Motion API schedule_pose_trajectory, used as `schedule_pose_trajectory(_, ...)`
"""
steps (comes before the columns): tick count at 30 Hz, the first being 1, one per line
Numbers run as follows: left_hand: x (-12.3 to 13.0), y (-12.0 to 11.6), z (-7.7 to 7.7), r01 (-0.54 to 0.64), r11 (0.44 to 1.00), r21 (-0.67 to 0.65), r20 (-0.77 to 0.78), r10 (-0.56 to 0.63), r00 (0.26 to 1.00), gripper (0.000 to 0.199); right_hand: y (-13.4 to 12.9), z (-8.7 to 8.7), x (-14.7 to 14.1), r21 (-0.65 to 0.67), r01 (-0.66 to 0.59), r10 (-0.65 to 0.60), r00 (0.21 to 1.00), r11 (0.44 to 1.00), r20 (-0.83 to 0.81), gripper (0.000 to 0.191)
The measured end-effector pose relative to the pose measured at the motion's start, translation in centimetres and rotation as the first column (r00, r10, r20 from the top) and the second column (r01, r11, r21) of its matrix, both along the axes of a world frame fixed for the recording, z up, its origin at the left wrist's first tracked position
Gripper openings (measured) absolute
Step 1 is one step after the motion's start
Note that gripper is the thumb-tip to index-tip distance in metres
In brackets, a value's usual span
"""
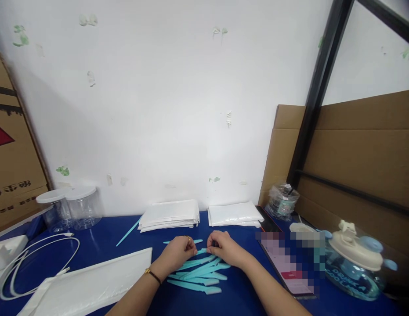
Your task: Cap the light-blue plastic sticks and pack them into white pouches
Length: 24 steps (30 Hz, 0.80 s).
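Forearms (138, 293) up front, with the left hand (177, 253) and right hand (228, 250) pinching one turquoise razor (201, 251) between them, just above the fanned pile (200, 271) on the desk (237, 298); I'd keep that grip light and off any edge; two loose razors (128, 231), two jars (84, 210), two white stacks (171, 214), one flat mailer (102, 281); pile's too overlapped to count.

Two lidded jars (84, 210), two stacks of white packets (171, 214), one single packet (102, 277), one bottle (354, 274), two hands (176, 255), several turquoise tools (194, 285) (overlapped too much for an exact count).
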<state>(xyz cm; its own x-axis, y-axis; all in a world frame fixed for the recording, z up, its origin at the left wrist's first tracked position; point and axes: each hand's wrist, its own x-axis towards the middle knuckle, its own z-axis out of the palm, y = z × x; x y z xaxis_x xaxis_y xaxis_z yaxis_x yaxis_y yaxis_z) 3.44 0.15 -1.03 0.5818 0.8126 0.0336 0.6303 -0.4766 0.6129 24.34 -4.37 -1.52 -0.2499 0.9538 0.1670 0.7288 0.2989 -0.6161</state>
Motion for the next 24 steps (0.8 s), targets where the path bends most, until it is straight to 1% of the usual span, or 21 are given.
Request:
schedule_pose_trajectory(2, -0.3, 0.3, 0.4, -0.012, 0.996, 0.083, -0.07, 0.018, 0.997, 0.016, 0.3, -0.2, 0.7, -0.019, 0.02, -0.021, 0.999, 1.0, -0.042, 0.006)
schedule_pose_trajectory(5, -1.1, 1.1, 0.8, -0.048, 0.974, 0.222, -0.178, 0.089, 0.98, 0.016, 1.0, -0.8, 2.4, -0.036, 0.1, -0.103, 0.992, 0.994, -0.067, 0.004)
schedule_pose_trajectory(8, -2.0, 1.6, 0.8, -0.092, 0.96, 0.265, -0.214, 0.151, 0.965, 0.01, 1.2, -1.0, 3.8, 0.001, 0.183, -0.183, 0.983, 0.983, 0.011, 0.003)
schedule_pose_trajectory(10, -2.3, 1.5, 0.8, -0.093, 0.962, 0.257, -0.183, 0.143, 0.973, 0.013, 0.9, -0.6, 3.9, 0.072, 0.195, -0.199, 0.978, 0.978, 0.065, 0.003)
schedule_pose_trajectory(12, -2.3, 1.1, 0.9, -0.03, 0.976, 0.216, -0.165, 0.067, 0.984, 0.02, 0.3, 0.0, 3.3, 0.113, 0.154, -0.164, 0.983, 0.982, 0.085, 0.004)
schedule_pose_trajectory(14, -2.2, 0.6, 1.0, 0.064, 0.987, 0.147, -0.187, -0.036, 0.982, 0.023, -0.3, 0.5, 2.2, 0.093, 0.077, -0.086, 0.992, 0.993, 0.089, 0.005)
schedule_pose_trajectory(16, -2.0, 0.2, 0.9, 0.113, 0.99, 0.079, -0.211, -0.094, 0.973, 0.021, -0.8, 0.8, 1.0, 0.056, -0.004, -0.002, 0.995, 0.998, 0.104, 0.008)
schedule_pose_trajectory(18, -1.8, 0.0, 0.7, 0.116, 0.992, 0.043, -0.199, -0.105, 0.974, 0.016, -1.1, 0.9, 0.0, 0.033, -0.061, 0.057, 0.99, 0.998, 0.131, 0.011)
schedule_pose_trajectory(20, -1.6, 0.1, 0.5, 0.103, 0.994, 0.036, -0.154, -0.097, 0.983, 0.015, -1.1, 0.9, -0.5, 0.026, -0.09, 0.085, 0.986, 0.996, 0.146, 0.011)
schedule_pose_trajectory(24, -1.2, 0.5, 0.6, 0.057, 0.995, 0.078, -0.085, -0.051, 0.995, 0.017, -0.6, 1.0, -0.1, 0.062, -0.083, 0.077, 0.992, 0.995, 0.1, 0.014)
